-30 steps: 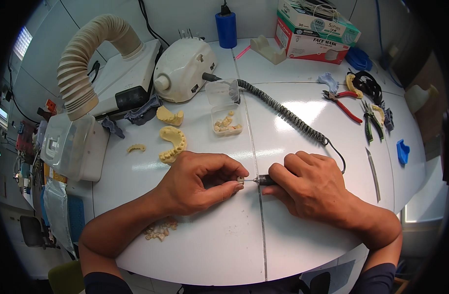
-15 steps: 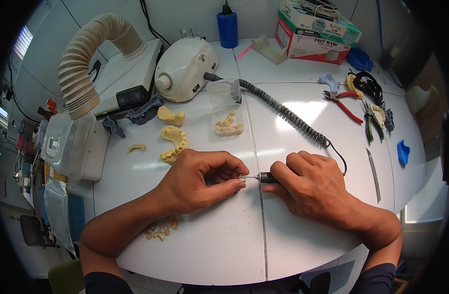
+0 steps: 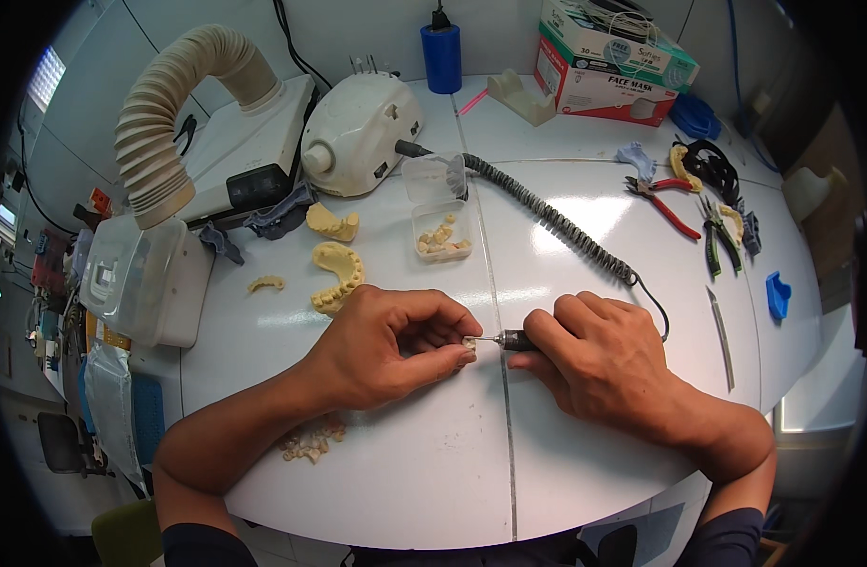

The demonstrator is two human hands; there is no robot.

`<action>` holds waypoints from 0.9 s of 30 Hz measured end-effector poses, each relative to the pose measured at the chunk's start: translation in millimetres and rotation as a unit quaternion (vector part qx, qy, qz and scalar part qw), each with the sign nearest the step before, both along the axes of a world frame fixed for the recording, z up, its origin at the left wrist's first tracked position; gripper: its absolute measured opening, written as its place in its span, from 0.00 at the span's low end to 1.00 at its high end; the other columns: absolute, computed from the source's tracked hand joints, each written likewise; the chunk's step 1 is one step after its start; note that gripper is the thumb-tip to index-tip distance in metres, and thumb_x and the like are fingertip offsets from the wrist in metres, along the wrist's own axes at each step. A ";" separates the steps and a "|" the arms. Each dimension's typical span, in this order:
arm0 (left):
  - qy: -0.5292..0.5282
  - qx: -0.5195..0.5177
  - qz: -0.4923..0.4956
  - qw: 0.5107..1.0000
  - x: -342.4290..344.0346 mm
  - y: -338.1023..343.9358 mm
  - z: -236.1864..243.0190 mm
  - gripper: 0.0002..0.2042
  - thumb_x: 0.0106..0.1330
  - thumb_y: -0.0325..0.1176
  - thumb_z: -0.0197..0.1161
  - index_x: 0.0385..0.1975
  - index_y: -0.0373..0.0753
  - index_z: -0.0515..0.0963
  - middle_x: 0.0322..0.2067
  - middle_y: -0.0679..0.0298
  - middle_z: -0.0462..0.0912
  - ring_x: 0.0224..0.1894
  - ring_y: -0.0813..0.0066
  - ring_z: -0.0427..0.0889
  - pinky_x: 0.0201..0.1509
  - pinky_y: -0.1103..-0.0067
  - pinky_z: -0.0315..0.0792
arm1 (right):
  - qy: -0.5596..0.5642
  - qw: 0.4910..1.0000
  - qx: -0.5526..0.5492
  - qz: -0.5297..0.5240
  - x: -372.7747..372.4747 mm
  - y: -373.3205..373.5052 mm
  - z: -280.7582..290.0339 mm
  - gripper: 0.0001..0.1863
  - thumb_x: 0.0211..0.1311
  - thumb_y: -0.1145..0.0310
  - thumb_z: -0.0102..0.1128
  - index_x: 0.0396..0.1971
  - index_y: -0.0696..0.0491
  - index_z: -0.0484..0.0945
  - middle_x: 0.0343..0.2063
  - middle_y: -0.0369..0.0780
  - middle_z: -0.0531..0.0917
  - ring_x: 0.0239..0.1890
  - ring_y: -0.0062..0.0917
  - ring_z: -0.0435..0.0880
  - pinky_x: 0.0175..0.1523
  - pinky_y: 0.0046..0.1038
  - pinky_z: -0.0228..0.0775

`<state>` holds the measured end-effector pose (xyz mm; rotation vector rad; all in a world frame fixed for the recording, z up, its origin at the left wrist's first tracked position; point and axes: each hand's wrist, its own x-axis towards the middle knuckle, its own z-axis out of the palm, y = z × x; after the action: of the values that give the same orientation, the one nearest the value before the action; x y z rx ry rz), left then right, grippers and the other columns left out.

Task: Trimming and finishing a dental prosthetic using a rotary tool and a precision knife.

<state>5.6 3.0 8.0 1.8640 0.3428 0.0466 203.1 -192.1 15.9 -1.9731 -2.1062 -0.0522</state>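
My left hand (image 3: 396, 345) pinches a small pale piece (image 3: 469, 345) between thumb and fingertips. My right hand (image 3: 589, 359) grips a dark rotary handpiece (image 3: 515, 340), its thin metal bit reaching that piece. Above my left hand lie a yellow dental arch cast (image 3: 337, 272), a second cast (image 3: 332, 224) and a small yellow arch piece (image 3: 266, 283). A lidded clear box (image 3: 419, 222) holds several small cream pieces (image 3: 438, 244). Several pale scraps (image 3: 309, 442) lie beside my left forearm. The handpiece's coiled cord (image 3: 547, 214) runs to a white control unit (image 3: 353, 137).
An extraction hose (image 3: 159, 113) and plastic container (image 3: 140, 283) stand left on the white table (image 3: 452, 472). Mask boxes (image 3: 604, 85) and a blue cylinder (image 3: 441, 61) are at the back. Pliers (image 3: 670, 210), green-handled pliers (image 3: 717, 241), a metal blade (image 3: 720, 335) and blue tray (image 3: 777, 295) lie right.
The small piece in my left fingers has turned slightly, and the bit has shifted a little upward on it. Both hands have otherwise stayed in place.
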 end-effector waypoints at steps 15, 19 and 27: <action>-0.012 0.006 -0.006 1.000 -0.1 0.2 0.5 0.10 0.71 0.23 0.72 0.50 0.30 0.86 0.40 0.60 0.93 0.42 0.81 0.91 0.49 0.82 0.84 | -0.001 1.000 -0.005 0.005 -0.1 0.2 0.9 0.18 0.75 0.50 0.67 0.37 0.50 0.80 0.24 0.37 0.78 0.25 0.28 0.82 0.28 0.33 0.70; -0.013 0.009 -0.007 1.000 -0.3 -0.9 1.1 0.10 0.71 0.23 0.72 0.49 0.30 0.86 0.40 0.60 0.93 0.42 0.80 0.91 0.49 0.82 0.84 | 0.005 1.000 -0.009 0.012 2.9 0.3 0.6 0.18 0.75 0.50 0.67 0.36 0.50 0.80 0.23 0.37 0.78 0.25 0.29 0.83 0.27 0.33 0.71; -0.028 0.005 -0.018 0.999 -1.8 0.2 -0.6 0.09 0.73 0.22 0.70 0.50 0.29 0.85 0.41 0.59 0.92 0.45 0.78 0.91 0.52 0.81 0.85 | 0.002 1.000 0.000 0.019 4.1 1.3 1.1 0.18 0.74 0.50 0.68 0.36 0.50 0.80 0.24 0.38 0.78 0.25 0.29 0.82 0.27 0.33 0.71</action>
<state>3.8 3.2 7.4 1.8742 0.2718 0.0754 207.1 -190.8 17.0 -1.9299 -2.1410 -0.0398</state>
